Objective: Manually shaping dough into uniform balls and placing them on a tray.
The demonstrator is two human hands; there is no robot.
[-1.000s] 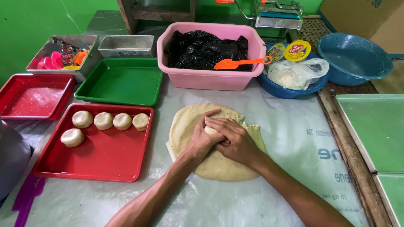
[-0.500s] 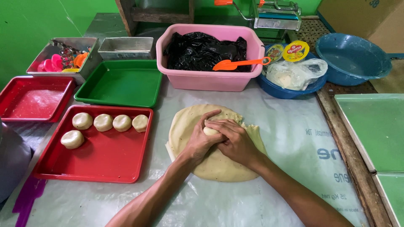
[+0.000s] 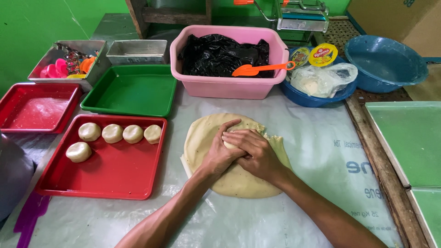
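Note:
A flat sheet of pale dough (image 3: 209, 138) lies on the plastic-covered table. Over its middle my left hand (image 3: 219, 154) and my right hand (image 3: 255, 154) are cupped together around a small lump of dough (image 3: 228, 144), which shows only as a sliver between the fingers. To the left stands a red tray (image 3: 115, 177) holding several round dough balls (image 3: 113, 133) in its far part.
Behind the dough sits a pink tub (image 3: 220, 85) lined with black plastic, an orange scraper (image 3: 257, 69) across it. A green tray (image 3: 131, 89), another red tray (image 3: 34, 105), metal tins (image 3: 138, 50) and blue bowls (image 3: 386, 62) ring the back. Green trays (image 3: 409, 138) lie right.
Both hands have stayed cupped on the lump over the dough sheet, with only slight finger shifts.

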